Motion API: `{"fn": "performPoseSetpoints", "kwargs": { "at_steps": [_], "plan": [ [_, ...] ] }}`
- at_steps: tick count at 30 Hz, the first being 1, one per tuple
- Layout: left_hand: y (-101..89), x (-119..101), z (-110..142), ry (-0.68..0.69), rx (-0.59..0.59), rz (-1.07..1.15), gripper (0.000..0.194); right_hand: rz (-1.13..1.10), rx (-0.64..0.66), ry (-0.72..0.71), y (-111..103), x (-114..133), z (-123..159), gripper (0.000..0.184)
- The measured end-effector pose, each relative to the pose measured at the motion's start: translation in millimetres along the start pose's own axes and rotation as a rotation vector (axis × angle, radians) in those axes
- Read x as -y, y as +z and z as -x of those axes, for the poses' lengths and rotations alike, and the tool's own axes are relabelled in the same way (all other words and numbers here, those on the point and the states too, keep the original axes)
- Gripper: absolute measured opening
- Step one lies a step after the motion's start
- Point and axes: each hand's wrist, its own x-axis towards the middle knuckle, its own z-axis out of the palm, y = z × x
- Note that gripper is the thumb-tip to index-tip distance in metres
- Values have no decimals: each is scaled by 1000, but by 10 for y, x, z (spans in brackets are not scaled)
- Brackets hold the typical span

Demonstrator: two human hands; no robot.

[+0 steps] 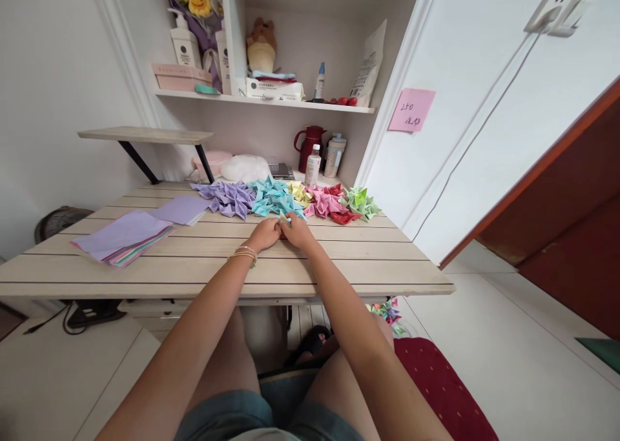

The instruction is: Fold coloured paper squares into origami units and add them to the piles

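My left hand (265,234) and my right hand (297,230) meet over the middle of the table. Both have their fingers closed on a small pale green folded paper (283,217), mostly hidden by the fingers. Just beyond them lies a row of pointed origami pieces, sorted by colour: purple pieces (231,199), blue pieces (272,195), yellow pieces (300,193), pink pieces (323,202), red pieces (345,217) and green pieces (361,202). To the left sit a stack of coloured paper sheets (119,235) and a smaller purple stack (181,209).
A raised wooden shelf (145,135) stands at the table's back left. Behind the origami are a bottle (312,165), a red jug (310,147) and a tumbler (335,155). More folded pieces (387,313) lie below the table's right side, near a red cushion (436,389).
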Motion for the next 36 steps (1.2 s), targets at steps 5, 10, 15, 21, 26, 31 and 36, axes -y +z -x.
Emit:
{"fn": "performPoseSetpoints", "kwargs": {
  "at_steps": [5,10,15,21,26,31,36],
  "plan": [
    [-14,-10,14,-1,4,-3,21,9,3,-1,-7,13,10,22],
    [-24,-26,23,-3,2,3,22,20,12,-3,-18,26,18,24],
    [-24,-34,21,-5,0,7,21,27,17,-4,-26,40,21,25],
    [-29,-45,24,-7,-10,25,19,34,16,0,-25,43,19,24],
    [-42,-67,32,-6,-20,47,14,38,4,-6,-12,41,17,24],
    [-42,-69,29,-5,-21,45,10,41,-7,-18,-7,41,23,23],
    [-40,-57,14,8,-10,31,11,38,-6,-21,-19,41,35,24]
  ]
}}
